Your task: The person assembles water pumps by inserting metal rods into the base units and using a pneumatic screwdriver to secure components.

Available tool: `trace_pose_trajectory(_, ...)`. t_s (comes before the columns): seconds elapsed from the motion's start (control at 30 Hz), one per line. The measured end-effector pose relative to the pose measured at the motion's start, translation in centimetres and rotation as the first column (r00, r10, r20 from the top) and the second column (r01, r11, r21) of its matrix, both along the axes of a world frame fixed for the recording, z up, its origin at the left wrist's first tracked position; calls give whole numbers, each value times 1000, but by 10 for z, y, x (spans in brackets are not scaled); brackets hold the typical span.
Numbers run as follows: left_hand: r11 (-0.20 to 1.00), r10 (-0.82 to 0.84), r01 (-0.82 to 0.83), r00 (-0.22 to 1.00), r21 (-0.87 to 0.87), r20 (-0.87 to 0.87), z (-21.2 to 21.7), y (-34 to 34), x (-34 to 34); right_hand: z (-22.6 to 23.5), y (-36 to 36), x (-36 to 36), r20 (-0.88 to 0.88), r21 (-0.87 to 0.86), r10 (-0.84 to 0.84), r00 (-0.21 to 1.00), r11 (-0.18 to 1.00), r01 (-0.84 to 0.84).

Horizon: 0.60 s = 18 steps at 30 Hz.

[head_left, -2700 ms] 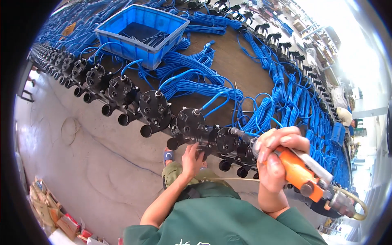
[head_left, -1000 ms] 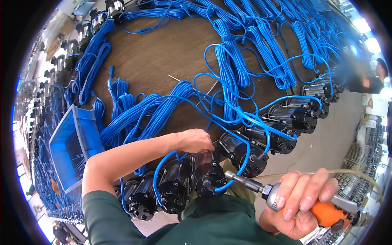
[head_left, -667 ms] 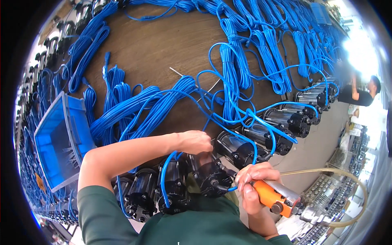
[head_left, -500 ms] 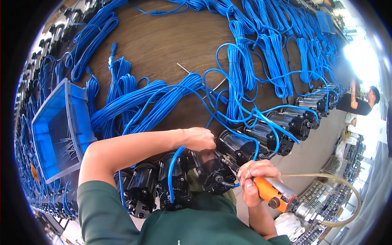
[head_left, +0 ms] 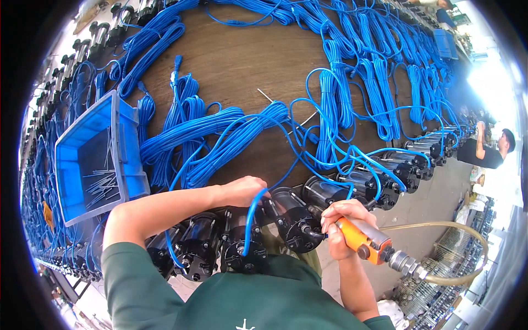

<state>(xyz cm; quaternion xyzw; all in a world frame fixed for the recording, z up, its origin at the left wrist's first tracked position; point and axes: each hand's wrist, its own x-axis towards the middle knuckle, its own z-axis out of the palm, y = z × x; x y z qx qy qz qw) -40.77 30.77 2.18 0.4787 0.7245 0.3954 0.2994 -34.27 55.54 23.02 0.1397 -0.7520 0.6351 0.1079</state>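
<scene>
My left hand [head_left: 247,191] reaches across to the far end of a cylindrical unit [head_left: 246,242] with a black end cap and a short blue tube or cable. Its fingers curl downward, and what they grip is hidden. Wrapped in my right hand [head_left: 345,223] is an orange and silver air screwdriver [head_left: 363,239], with a clear yellowish hose [head_left: 462,279] at its rear. The tool's front end points toward a neighbouring clear-bodied cylinder [head_left: 294,214] with a black cap, which stands between my hands. Whether the tip touches it, I cannot tell.
More cylinders [head_left: 393,170] line the table's near edge. Coiled blue cables [head_left: 192,124] cover much of the brown tabletop [head_left: 247,55]. A blue bin [head_left: 126,159] at left holds several thin metal rods. Another person [head_left: 487,148] is at far right, past wire racks [head_left: 445,253].
My left hand has moved left, off the clear-bodied cylinder to the one beside it. My right hand keeps hold of the air screwdriver. The whole view has shifted slightly.
</scene>
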Motion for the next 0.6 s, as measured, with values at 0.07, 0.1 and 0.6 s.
trace_pose_trajectory(0.07, 991, 67, -60, 996, 120, -61, -7, 4, 8, -3, 4, -2, 8, -46, 16, 1000, 999, -15)
trace_pose_trajectory(0.1, 981, 85, -66, 991, 181, -99, -10, 5, 10, -7, 5, -2, -1, -76, 30, 1000, 997, -30)
trace_pose_trajectory(0.6, 938, 110, -29, 970, 345, -216, -22, 12, 13, 21, -61, 22, -23, 33, 181, 983, 983, -180)
